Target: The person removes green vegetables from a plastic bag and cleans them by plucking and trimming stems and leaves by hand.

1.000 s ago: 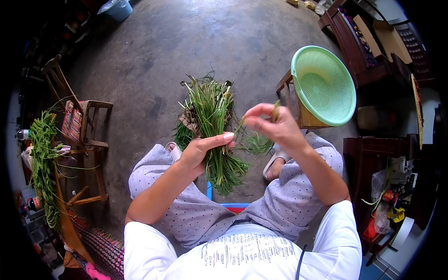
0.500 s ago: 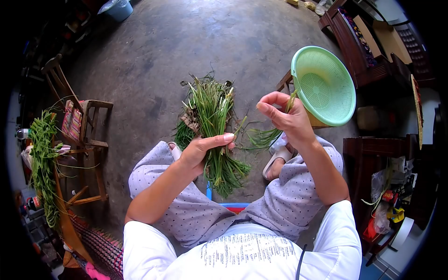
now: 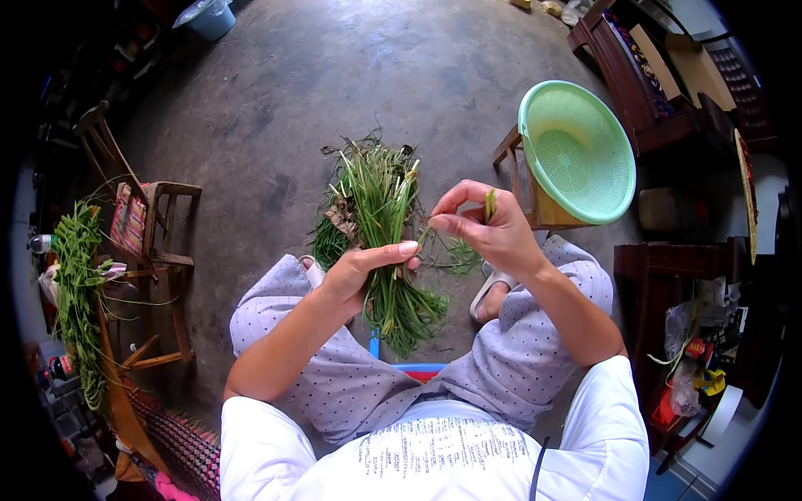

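A bundle of long green stalks (image 3: 388, 196) lies between my knees, over the floor. My left hand (image 3: 363, 271) is closed around its lower part, and a thin stem shows at the thumb tip. Just to the right, my right hand (image 3: 493, 230) pinches the end of that thin stem between thumb and forefinger. More green stalks (image 3: 490, 204) are tucked in the curled fingers of my right hand. Loose greens (image 3: 459, 255) show below that hand, near my right foot.
A green plastic basket (image 3: 578, 154) rests on a wooden stool (image 3: 547, 209) at the right. At the left are a wooden chair (image 3: 159, 204) and a heap of greens (image 3: 79, 292). A blue bucket (image 3: 209, 18) stands at the back left. Dark furniture lines the right side.
My right hand moved right and up, away from the bundle, then came back to the stem at my left thumb. My left hand has kept its hold on the bundle.
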Tool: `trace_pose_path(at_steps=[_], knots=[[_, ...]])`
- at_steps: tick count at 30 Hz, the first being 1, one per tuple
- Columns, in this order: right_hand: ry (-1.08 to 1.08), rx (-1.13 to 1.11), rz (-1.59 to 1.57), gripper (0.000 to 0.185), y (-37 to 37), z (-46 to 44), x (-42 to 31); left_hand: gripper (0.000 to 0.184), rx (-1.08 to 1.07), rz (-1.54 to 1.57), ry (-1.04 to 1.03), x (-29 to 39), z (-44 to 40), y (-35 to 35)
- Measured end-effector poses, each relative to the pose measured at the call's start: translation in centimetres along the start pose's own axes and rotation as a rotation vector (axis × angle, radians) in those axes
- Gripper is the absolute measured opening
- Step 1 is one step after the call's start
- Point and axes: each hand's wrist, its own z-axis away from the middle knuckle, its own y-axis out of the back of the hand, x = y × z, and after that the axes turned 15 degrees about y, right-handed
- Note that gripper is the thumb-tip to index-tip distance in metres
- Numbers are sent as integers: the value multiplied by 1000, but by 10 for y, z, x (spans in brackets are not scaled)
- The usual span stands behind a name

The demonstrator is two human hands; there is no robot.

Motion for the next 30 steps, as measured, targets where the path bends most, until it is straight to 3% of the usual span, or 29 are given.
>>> trace_pose_path(at_steps=[3, 6, 8, 9, 12, 15, 18, 20, 26, 30], knots=[[99, 195, -111, 12, 1, -2, 5, 22, 9, -29, 2, 0, 0, 1], [107, 237, -91, 14, 7, -6, -1, 22, 13, -24, 10, 0, 0, 2], [101, 145, -80, 17, 14, -3, 10, 22, 6, -18, 7, 1, 2, 0], [-50, 45, 168, 17, 16, -1, 10, 22, 0, -11, 4, 1, 3, -1], [74, 15, 554, 15, 7, 3, 17, 23, -2, 5, -19, 1, 3, 0], [377, 184, 617, 8, -1, 2, 16, 24, 21, -7, -63, 1, 3, -1], [221, 71, 359, 15, 5, 3, 4, 26, 35, -6, -98, 0, 1, 0], [-69, 11, 205, 19, 4, 3, -2, 27, 35, -2, -97, 0, 0, 0], [160, 99, -21, 15, -16, 1, 15, 28, -15, -29, -102, -2, -3, 0], [-7, 154, -278, 8, 0, -1, 3, 31, -18, -176, -170, -4, -5, 3]])
